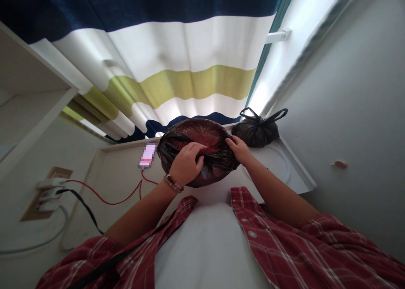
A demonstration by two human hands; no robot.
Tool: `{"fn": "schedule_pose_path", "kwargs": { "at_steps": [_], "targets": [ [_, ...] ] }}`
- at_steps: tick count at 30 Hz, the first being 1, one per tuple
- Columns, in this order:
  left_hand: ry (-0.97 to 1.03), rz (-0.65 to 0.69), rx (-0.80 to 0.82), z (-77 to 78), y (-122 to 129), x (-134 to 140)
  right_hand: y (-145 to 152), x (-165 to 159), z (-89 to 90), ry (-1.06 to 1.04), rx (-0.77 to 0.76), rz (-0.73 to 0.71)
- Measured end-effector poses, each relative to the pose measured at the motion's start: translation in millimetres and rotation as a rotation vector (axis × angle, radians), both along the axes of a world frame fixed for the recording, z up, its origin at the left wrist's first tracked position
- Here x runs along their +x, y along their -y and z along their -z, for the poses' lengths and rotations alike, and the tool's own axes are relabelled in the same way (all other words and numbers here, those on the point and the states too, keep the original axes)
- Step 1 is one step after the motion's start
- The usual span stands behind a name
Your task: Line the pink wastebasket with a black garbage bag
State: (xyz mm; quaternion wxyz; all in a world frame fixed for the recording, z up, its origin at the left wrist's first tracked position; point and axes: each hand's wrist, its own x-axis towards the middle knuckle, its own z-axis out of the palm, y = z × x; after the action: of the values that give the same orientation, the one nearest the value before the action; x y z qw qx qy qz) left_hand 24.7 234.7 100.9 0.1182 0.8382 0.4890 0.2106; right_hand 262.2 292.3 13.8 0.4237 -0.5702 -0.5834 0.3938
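In front of my body is a reddish bin with a perforated wall, seen through a thin black plastic bag that covers its rim and sides. My left hand, with a beaded bracelet at the wrist, lies over the near side of the opening. Its fingers curl inward on the bag's plastic, and their tips are partly hidden. At the right side of the rim, my right hand pinches the bag's edge between thumb and fingers.
A knotted black bag stands behind on the right of the white tabletop. A phone lies left, with a red cable running near it. Plugs fill a wall socket. A striped curtain hangs behind.
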Motion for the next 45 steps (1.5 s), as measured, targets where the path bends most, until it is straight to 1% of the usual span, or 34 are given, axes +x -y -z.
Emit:
{"fn": "schedule_pose_path", "kwargs": {
  "at_steps": [2,3,4,6,8,11,12,14,18,22,26,29,33,36,38,40,42,45],
  "targets": [
    [0.04,0.09,0.004,-12.3,12.3,1.4,0.8,-1.1,-3.5,0.029,0.07,0.052],
    [0.024,0.145,-0.025,-15.4,17.9,2.3,2.2,-2.0,-5.7,0.05,0.129,0.084],
    [-0.017,0.203,-0.071,-16.0,22.8,3.1,4.6,-2.9,-8.2,0.073,0.197,0.111],
    [-0.147,0.288,-0.172,-10.7,29.4,4.6,12.2,-4.8,-12.7,0.122,0.339,0.119],
    [-0.269,0.309,-0.236,-1.0,32.0,5.2,22.7,-5.6,-14.6,0.155,0.469,0.041],
    [-0.34,0.296,-0.258,9.6,31.1,4.6,38.7,-4.0,-11.1,0.183,0.589,-0.121],
    [-0.346,0.3,-0.264,11.0,30.0,4.4,43.0,-3.0,-8.9,0.193,0.599,-0.151],
    [-0.365,0.309,-0.286,11.6,26.7,4.6,48.5,-1.2,-4.1,0.208,0.585,-0.167],
    [-0.399,0.329,-0.345,10.7,18.3,8.2,48.8,-0.5,2.4,0.202,0.551,-0.129],
    [-0.386,0.371,-0.398,10.4,11.8,13.3,46.8,-2.9,5.3,0.166,0.568,-0.106],
    [-0.386,0.377,-0.414,10.8,8.5,14.8,47.0,-4.4,6.9,0.154,0.575,-0.097],
    [-0.393,0.382,-0.41,11.0,8.4,13.3,45.5,-3.9,4.0,0.187,0.569,-0.096],
    [-0.392,0.383,-0.404,9.8,9.4,10.0,46.2,-3.0,-9.3,0.286,0.552,-0.084],
    [-0.381,0.372,-0.408,9.2,9.4,7.4,54.8,-4.4,-21.6,0.324,0.62,-0.105],
    [-0.365,0.374,-0.411,9.8,8.9,5.8,62.9,-6.9,-26.3,0.341,0.675,-0.172],
    [-0.343,0.384,-0.411,11.2,8.2,4.4,69.1,-10.8,-26.1,0.364,0.701,-0.261],
    [-0.314,0.396,-0.413,12.6,7.3,3.4,70.5,-15.4,-22.2,0.396,0.7,-0.309],
    [-0.272,0.41,-0.407,12.8,6.4,2.5,63.4,-21.1,-15.9,0.453,0.686,-0.274]
  ]
}}
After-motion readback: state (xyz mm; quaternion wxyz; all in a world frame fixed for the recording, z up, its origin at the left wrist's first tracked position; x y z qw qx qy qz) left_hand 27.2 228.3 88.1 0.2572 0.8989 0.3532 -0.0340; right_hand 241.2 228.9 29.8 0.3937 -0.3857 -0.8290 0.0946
